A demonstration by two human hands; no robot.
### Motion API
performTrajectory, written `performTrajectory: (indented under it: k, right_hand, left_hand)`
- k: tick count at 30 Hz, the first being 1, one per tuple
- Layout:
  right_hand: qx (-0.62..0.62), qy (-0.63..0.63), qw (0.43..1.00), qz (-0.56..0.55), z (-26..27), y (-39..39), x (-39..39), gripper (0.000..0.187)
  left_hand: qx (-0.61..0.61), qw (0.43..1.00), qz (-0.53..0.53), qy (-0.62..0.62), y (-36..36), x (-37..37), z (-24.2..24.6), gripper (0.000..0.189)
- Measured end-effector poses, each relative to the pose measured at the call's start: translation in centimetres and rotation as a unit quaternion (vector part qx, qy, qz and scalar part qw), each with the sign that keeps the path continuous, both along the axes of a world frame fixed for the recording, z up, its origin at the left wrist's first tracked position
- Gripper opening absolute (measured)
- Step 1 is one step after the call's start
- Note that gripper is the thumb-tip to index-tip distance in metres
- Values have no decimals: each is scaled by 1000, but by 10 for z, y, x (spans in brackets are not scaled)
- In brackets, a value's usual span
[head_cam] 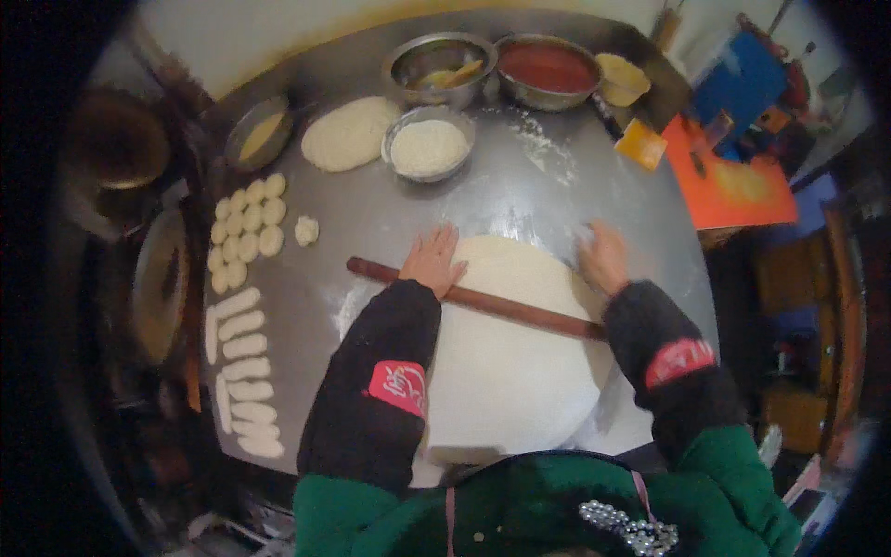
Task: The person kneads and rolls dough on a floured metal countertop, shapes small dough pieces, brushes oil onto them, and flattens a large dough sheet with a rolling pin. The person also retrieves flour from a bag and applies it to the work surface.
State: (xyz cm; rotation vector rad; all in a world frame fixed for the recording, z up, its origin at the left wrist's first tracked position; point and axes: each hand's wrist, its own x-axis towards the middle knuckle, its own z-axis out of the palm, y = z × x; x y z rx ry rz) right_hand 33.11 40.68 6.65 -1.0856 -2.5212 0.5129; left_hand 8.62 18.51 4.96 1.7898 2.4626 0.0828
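Note:
A large, thin sheet of dough (515, 390) lies on the metal table before me, its near edge close to my body. Across it, on a slant, rests a dark wooden rolling pin (522, 308). My left hand (433, 259) is spread flat at the dough's left edge, its heel over the pin and its fingers pointing away from me. My right hand (604, 256) is at the dough's upper right edge, beyond the pin's right end. It is blurred, and its finger position is unclear. My right forearm hides the tip of the pin.
At the back stand a bowl of flour (429, 147), a metal bowl with a utensil (440, 69) and a bowl of red contents (548, 69). A dough slab (351, 134) lies beside the flour. Dough balls (247, 223) and dough strips (247, 369) line the left side. An orange board (738, 188) sits right.

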Motion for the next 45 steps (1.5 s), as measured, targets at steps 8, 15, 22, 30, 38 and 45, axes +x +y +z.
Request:
performTrajectory:
  k: [8, 15, 22, 30, 38, 45]
  right_hand:
    - [-290, 161, 943, 20, -31, 21, -283, 40]
    - [98, -48, 963, 247, -26, 63, -225, 33]
    - [-210, 201, 952, 98, -40, 180, -56, 14]
    - [-189, 143, 960, -146, 42, 99, 20, 39]
    - [26, -168, 984, 55, -3, -135, 155, 69]
    - [142, -130, 981, -19, -26, 14, 65, 49]
  left_hand:
    - [-7, 1000, -6, -25, 8, 5, 19, 63]
    - [-28, 999, 10, -45, 4, 4, 14, 63]
    - [-32, 999, 15, -11, 5, 7, 15, 62]
    - [-72, 990, 65, 104, -2, 19, 18, 58]
    - [-21, 999, -11, -46, -68, 38, 27, 66]
    - [50, 995, -4, 91, 68, -53, -22, 58]
